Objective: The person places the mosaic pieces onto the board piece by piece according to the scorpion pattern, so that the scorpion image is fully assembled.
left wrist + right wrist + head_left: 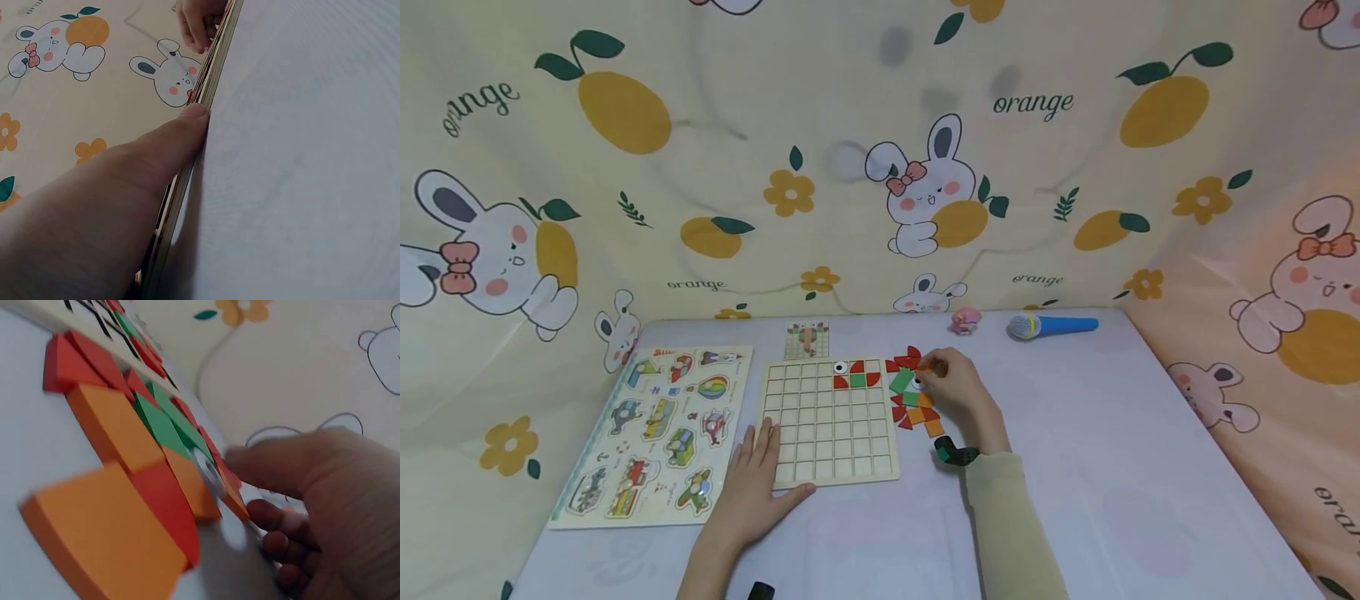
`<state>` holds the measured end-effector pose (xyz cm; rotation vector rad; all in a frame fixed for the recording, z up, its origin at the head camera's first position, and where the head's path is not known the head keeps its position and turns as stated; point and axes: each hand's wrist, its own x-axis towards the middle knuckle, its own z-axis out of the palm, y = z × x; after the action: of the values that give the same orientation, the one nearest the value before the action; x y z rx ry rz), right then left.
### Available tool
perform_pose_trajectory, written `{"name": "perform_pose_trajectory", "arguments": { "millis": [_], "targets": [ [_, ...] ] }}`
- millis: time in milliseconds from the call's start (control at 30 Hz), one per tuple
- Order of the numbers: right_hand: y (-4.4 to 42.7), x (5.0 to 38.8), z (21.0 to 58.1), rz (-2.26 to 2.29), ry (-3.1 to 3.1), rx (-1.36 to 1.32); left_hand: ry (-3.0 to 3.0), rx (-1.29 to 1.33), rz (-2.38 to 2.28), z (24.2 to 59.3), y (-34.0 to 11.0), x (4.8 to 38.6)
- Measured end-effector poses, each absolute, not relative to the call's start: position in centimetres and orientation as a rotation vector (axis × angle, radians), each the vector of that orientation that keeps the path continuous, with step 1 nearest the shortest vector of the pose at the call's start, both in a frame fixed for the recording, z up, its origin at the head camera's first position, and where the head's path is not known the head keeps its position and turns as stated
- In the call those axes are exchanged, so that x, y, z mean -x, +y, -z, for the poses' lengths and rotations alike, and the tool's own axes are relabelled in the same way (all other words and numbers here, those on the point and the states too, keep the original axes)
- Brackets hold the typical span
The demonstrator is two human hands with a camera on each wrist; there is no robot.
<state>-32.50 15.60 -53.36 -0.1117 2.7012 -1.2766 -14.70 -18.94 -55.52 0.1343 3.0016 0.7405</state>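
Observation:
My left hand [754, 492] rests on the lower left corner of a wooden grid board [805, 429], fingers extended; its thumb [169, 137] lies along the near edge. In the board's upper right cells sit a round eye piece [840, 367], a green square [858, 381] and several red pieces. My right hand [962, 387] is at a cluster of loose pieces right of the board. There, its thumb and index finger pinch an orange piece [231, 495] at the cluster's edge. Close by lie another eye piece [207, 472], green pieces [164, 425] and red pieces.
A picture puzzle board [651, 442] lies at the left. Behind the grid stands a small pattern card [807, 340]. A pink figure [966, 321] and a blue toy microphone [1052, 326] are near the back edge. Printed cloth [820, 100] hangs behind the table.

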Motion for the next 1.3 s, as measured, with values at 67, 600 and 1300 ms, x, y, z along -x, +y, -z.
{"name": "perform_pose_trajectory", "arguments": {
  "millis": [67,600,1300],
  "targets": [
    [16.0,32.4,53.3,1.211,2.709,0.186,2.999,-0.132,-0.741,55.5,-18.9,14.7],
    [15.8,32.6,53.6,1.056,2.718,0.321,3.004,-0.14,-0.747,55.3,-19.2,14.7],
    [16.3,32.4,54.6,1.095,2.766,0.408,2.984,-0.147,-0.757,55.6,-18.9,14.7]
  ]
}}
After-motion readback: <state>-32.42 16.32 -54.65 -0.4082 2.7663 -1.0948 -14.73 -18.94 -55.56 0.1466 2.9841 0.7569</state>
